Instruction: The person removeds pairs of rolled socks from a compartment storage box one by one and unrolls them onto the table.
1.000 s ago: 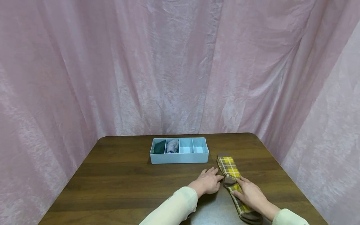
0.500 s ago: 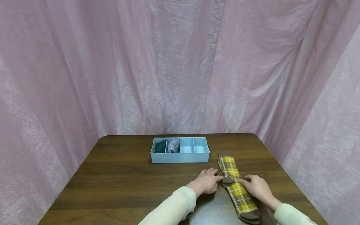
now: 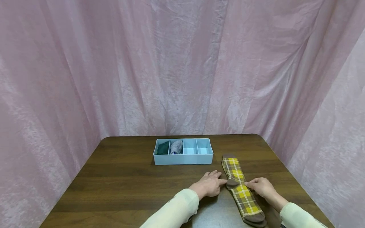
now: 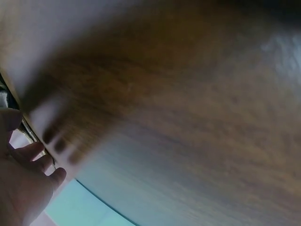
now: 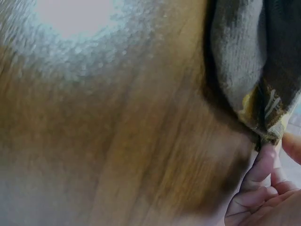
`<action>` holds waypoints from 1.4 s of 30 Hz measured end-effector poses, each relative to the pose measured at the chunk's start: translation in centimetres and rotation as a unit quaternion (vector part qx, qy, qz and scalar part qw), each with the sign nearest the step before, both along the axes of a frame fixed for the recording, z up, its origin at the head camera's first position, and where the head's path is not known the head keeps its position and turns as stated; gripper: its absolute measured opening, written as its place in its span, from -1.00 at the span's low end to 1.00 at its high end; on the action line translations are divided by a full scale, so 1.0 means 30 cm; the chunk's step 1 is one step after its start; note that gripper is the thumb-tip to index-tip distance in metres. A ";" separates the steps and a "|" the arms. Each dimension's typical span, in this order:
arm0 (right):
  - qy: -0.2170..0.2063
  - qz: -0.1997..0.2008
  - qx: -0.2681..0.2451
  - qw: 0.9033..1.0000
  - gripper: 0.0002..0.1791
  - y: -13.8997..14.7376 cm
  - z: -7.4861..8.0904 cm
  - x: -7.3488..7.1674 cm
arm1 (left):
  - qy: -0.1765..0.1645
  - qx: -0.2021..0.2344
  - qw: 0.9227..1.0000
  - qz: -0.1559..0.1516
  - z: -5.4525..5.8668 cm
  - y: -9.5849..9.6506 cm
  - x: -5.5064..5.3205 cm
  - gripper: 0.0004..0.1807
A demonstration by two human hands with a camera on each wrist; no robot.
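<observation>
A pair of yellow-and-brown plaid socks (image 3: 243, 193) lies stacked lengthwise on the right side of the table, with brown toes, heels and cuffs. My right hand (image 3: 263, 187) pinches their right edge near the middle between thumb and fingers. In the right wrist view the socks (image 5: 240, 47) hang over the table edge-on, and the right hand (image 5: 263, 197) grips a bit of the fabric. My left hand (image 3: 209, 184) rests on the table with fingers spread, its index fingertip right at the brown heel. The left wrist view shows the left hand (image 4: 28, 183) at its lower left.
Behind the hands stands a light blue box (image 3: 183, 159) with several compartments. A dark green folded cloth (image 3: 163, 148) and a grey rolled cloth (image 3: 176, 147) sit in its two left compartments; the two right ones hold nothing. A pink curtain (image 3: 171, 69) hangs behind the wooden table (image 3: 119, 180).
My right hand has moved off the top of the socks to their right edge. The socks' rumpled middle and lower part now lie flat. My left hand has stayed nearly still.
</observation>
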State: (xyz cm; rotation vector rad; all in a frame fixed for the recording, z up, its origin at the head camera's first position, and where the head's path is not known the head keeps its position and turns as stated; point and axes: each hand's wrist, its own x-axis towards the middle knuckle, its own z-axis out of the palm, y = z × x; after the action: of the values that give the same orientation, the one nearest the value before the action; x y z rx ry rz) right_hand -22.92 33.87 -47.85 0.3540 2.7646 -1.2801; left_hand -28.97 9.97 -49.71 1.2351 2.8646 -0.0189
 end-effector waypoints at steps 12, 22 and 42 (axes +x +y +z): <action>0.006 0.000 -0.026 1.000 -0.76 -0.015 -0.029 -0.016 | -0.009 -0.022 0.999 0.046 -0.015 0.026 -0.029 -0.36; -0.009 -0.006 -0.049 0.999 -0.78 0.009 0.003 0.002 | -0.018 -0.052 0.997 0.058 0.007 0.042 -0.041 -0.34; -0.046 -0.038 -0.156 0.986 -0.85 0.065 -0.013 0.017 | -0.051 0.081 0.993 0.064 0.012 0.099 -0.018 -0.54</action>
State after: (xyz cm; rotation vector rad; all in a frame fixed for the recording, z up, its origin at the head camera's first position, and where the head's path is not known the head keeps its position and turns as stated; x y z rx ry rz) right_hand -22.40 35.84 -48.23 0.4814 2.4432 -1.6384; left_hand -29.51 12.94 -49.35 1.0383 2.8968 0.2752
